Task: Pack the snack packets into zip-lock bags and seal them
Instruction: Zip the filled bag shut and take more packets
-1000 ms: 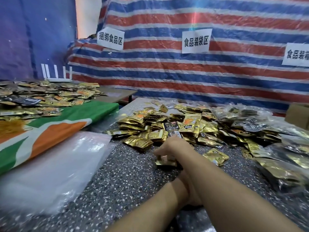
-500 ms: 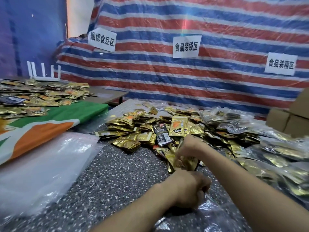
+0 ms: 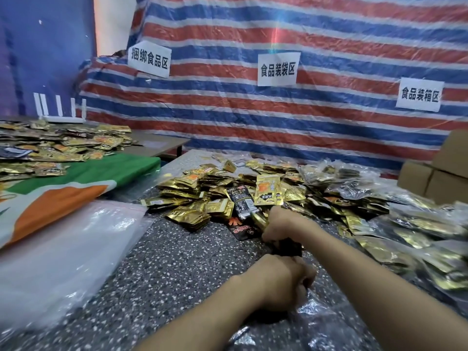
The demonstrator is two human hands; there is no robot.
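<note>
The right grip (image 3: 279, 224) clenches around a few snack packets (image 3: 259, 220) at the near edge of the gold pile (image 3: 202, 193). Just in front of it, the left grip (image 3: 283, 277) curls on the mouth of a clear zip-lock bag (image 3: 321, 323) lying on the speckled desk (image 3: 177, 262). Filled bags (image 3: 417, 224) lie to the right, with cardboard boxes (image 3: 435, 178) behind them.

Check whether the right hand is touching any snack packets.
Touching. The head view shows the right hand with its fingers curled round a few snack packets; a gold edge sticks out beside the fingers.
</note>
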